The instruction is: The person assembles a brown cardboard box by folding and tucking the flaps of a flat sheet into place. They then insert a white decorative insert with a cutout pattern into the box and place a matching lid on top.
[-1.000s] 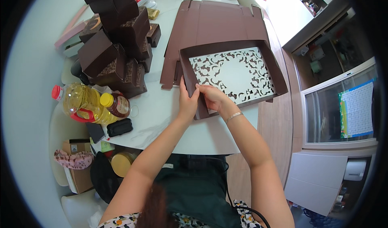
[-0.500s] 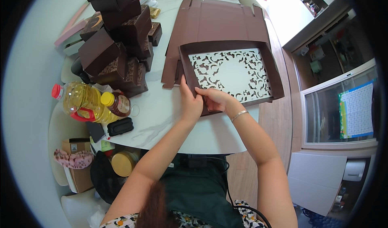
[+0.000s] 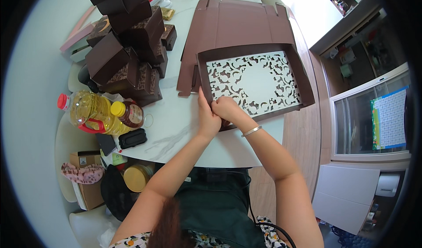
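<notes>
In the head view, two bare hands are working at a shallow brown cardboard box tray (image 3: 303, 79), its base showing white scrollwork; it is overlapping the near part of a flat brown cardboard blank (image 3: 241, 21) and standing over a marbled white table (image 3: 259, 147). At the tray's near-left corner, the left hand (image 3: 209, 118) is gripping the side wall from outside, while the right hand (image 3: 227, 108) is curling closed, apparently pinching the wall's edge, its fingertips hidden. Left of the tray, dark boxes (image 3: 140, 37) are standing piled. The step in hand seems to be shaping that corner; the next move is probably calling for steady bracing and firm pressing.
</notes>
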The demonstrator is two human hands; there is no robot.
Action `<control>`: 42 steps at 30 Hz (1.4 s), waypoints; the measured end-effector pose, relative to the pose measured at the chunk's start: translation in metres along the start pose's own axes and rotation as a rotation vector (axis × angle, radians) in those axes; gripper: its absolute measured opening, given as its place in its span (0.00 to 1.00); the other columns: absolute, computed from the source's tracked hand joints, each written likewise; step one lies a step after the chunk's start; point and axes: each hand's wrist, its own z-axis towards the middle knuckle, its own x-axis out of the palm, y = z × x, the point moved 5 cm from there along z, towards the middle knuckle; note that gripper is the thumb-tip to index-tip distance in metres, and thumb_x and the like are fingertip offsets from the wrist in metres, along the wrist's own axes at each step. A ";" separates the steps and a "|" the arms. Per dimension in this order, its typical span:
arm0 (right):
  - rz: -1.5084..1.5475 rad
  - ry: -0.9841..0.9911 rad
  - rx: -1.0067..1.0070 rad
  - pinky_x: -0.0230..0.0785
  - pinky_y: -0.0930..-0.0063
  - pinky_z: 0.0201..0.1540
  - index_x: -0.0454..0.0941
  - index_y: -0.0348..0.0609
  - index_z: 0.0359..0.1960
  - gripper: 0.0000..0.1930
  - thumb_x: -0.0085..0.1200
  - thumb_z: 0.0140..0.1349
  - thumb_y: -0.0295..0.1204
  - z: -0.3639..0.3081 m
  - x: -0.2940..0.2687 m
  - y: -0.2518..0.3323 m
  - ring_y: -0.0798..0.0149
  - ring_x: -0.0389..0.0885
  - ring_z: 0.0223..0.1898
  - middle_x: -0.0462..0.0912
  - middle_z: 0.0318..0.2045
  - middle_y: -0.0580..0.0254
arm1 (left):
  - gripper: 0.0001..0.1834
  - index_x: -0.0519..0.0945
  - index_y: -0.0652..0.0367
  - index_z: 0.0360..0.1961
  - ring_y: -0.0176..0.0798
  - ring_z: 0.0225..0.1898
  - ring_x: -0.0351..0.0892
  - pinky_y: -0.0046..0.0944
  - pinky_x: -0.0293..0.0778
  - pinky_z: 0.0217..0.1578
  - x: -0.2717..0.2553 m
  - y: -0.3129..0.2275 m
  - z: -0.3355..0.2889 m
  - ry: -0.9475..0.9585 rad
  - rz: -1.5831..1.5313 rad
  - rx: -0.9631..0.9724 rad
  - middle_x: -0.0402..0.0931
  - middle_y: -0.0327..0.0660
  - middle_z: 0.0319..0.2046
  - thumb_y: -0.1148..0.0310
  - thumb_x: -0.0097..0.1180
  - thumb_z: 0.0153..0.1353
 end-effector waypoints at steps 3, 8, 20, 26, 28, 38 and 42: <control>-0.302 -0.136 -0.140 0.77 0.55 0.35 0.81 0.29 0.27 0.17 0.46 0.58 0.34 -0.006 -0.017 0.021 0.43 0.84 0.29 0.83 0.27 0.40 | 0.46 0.41 0.62 0.71 0.52 0.58 0.65 0.44 0.65 0.58 -0.002 -0.002 0.000 0.016 0.042 0.033 0.57 0.56 0.61 0.85 0.49 0.54; 0.037 -0.315 -0.242 0.77 0.53 0.35 0.77 0.31 0.21 0.18 0.47 0.59 0.36 0.006 -0.026 0.038 0.41 0.83 0.30 0.81 0.24 0.41 | 0.45 0.42 0.64 0.71 0.47 0.54 0.68 0.38 0.68 0.52 0.003 -0.012 -0.004 0.010 0.093 0.091 0.59 0.53 0.58 0.87 0.48 0.53; 0.001 -0.112 -0.249 0.79 0.57 0.38 0.78 0.18 0.30 0.14 0.50 0.54 0.26 0.057 -0.036 0.077 0.40 0.84 0.33 0.81 0.28 0.30 | 0.46 0.48 0.68 0.68 0.58 0.59 0.66 0.42 0.67 0.56 -0.020 -0.036 0.006 0.145 0.301 0.001 0.63 0.57 0.57 0.90 0.47 0.42; 0.093 -0.239 -0.056 0.78 0.59 0.44 0.81 0.24 0.34 0.19 0.48 0.59 0.35 0.099 -0.056 0.071 0.42 0.84 0.40 0.82 0.34 0.33 | 0.47 0.50 0.69 0.67 0.60 0.59 0.66 0.47 0.69 0.55 -0.028 -0.039 0.016 0.263 0.684 -0.050 0.66 0.60 0.54 0.87 0.57 0.43; 0.019 -0.251 -0.067 0.76 0.59 0.48 0.82 0.26 0.34 0.19 0.49 0.59 0.36 0.106 -0.047 0.074 0.42 0.82 0.43 0.82 0.37 0.34 | 0.46 0.54 0.67 0.65 0.57 0.53 0.73 0.48 0.75 0.48 -0.036 -0.044 0.020 0.266 0.879 0.008 0.70 0.57 0.51 0.80 0.63 0.43; 0.032 -0.535 -0.099 0.78 0.53 0.41 0.67 0.30 0.37 0.11 0.49 0.58 0.27 0.081 -0.034 0.081 0.38 0.83 0.39 0.81 0.35 0.32 | 0.52 0.52 0.63 0.66 0.53 0.41 0.81 0.49 0.79 0.36 -0.046 -0.038 0.023 0.370 1.070 -0.201 0.74 0.52 0.45 0.70 0.70 0.42; 0.057 -0.471 -0.107 0.79 0.60 0.37 0.71 0.32 0.39 0.16 0.53 0.61 0.36 0.077 -0.037 0.072 0.44 0.84 0.31 0.83 0.30 0.43 | 0.53 0.51 0.62 0.67 0.53 0.41 0.81 0.48 0.78 0.35 -0.043 -0.031 0.020 0.333 1.082 -0.153 0.74 0.52 0.45 0.71 0.70 0.41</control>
